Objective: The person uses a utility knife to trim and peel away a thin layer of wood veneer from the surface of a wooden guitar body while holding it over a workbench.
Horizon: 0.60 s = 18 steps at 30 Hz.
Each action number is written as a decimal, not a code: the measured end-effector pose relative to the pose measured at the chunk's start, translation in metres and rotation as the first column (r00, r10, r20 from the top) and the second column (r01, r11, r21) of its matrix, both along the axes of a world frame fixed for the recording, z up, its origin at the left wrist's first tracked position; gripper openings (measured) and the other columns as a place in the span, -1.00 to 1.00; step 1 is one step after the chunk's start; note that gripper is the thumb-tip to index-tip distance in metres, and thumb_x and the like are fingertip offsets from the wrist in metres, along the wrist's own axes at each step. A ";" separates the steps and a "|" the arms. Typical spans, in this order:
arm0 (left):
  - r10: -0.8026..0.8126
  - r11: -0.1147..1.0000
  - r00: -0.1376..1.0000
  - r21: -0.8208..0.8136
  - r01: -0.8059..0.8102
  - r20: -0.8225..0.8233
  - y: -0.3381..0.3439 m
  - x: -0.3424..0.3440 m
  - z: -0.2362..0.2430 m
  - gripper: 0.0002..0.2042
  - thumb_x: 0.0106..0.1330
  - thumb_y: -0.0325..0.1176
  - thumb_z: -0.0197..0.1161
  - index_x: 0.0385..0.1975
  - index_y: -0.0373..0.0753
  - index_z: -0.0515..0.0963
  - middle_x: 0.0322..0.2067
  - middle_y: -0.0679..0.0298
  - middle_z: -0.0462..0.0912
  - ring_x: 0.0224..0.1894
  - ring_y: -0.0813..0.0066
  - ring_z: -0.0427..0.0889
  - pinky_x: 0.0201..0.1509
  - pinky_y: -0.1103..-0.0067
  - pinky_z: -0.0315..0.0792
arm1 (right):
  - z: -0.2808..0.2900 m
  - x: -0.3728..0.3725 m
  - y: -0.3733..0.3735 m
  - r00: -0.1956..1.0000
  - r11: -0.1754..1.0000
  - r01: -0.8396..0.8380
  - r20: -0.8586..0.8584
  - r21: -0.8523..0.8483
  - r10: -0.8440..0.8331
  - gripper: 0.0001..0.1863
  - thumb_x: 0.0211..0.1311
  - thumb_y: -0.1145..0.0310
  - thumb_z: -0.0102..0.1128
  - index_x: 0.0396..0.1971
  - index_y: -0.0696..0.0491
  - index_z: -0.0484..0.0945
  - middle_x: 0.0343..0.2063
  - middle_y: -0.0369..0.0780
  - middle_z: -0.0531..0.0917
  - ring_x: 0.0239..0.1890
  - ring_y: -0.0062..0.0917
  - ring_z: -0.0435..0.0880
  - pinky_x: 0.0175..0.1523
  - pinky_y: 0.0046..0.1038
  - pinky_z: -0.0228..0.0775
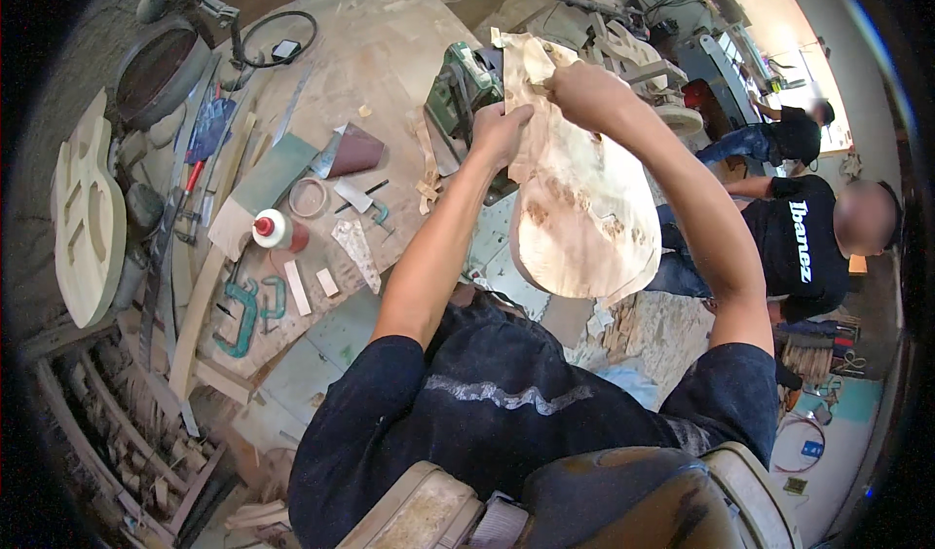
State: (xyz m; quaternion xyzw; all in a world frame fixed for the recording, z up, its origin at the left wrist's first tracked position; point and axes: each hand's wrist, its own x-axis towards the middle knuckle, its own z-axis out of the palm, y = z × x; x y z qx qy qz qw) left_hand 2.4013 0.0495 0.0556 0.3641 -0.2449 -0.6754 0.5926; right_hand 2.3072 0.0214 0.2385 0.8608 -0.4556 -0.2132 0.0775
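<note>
A pale guitar body with a thin, ragged-edged burl wood top is raised in front of me beside a green bench vise. Whether the vise jaws touch it is hard to make out. My left hand is closed round the left edge of the body near its upper end, thumb on the edge. Across from it, my right hand is closed in a fist against the upper part of the wood top. What its fingers hold is hidden. Torn flaps of the thin wood stick out around the upper end.
Left on the workbench lie a red-capped glue bottle, green clamps, sandpaper, a tape roll and wood strips. Another guitar body stands far left. Two people are at the right, the nearer in a black shirt.
</note>
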 end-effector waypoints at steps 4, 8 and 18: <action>-0.037 0.999 0.999 -0.004 0.037 -0.026 -0.004 0.004 -0.005 -0.82 0.25 -0.41 0.38 -0.28 -0.43 0.69 -0.36 0.27 0.71 -0.44 0.58 0.60 -0.35 0.61 0.44 | 0.009 -0.003 -0.008 0.997 0.995 -0.071 0.020 0.066 0.070 -0.74 0.35 0.25 0.14 -0.20 0.09 0.71 -0.39 0.01 0.72 -0.28 -0.05 0.72 -0.14 -0.10 0.53; -0.098 0.995 0.991 -0.010 0.098 -0.086 -0.007 0.006 -0.009 -0.81 0.34 -0.44 0.32 -0.15 -0.43 0.63 -0.25 0.17 0.73 -0.31 0.46 0.72 -0.25 0.52 0.62 | 0.030 0.004 0.001 0.999 0.991 0.039 -0.006 0.127 -0.038 -0.75 0.37 0.28 0.13 -0.22 0.11 0.72 -0.44 0.05 0.70 -0.36 -0.06 0.70 -0.20 -0.12 0.49; -0.105 0.994 0.991 0.019 0.107 -0.079 -0.014 0.005 -0.007 -0.80 0.24 -0.41 0.40 -0.27 -0.44 0.67 -0.35 0.19 0.73 -0.40 0.49 0.69 -0.32 0.54 0.57 | 0.035 -0.012 0.003 1.000 0.979 0.008 0.007 0.203 -0.010 -0.72 0.39 0.23 0.13 -0.24 0.11 0.73 -0.53 0.02 0.67 -0.45 -0.10 0.66 -0.26 -0.15 0.48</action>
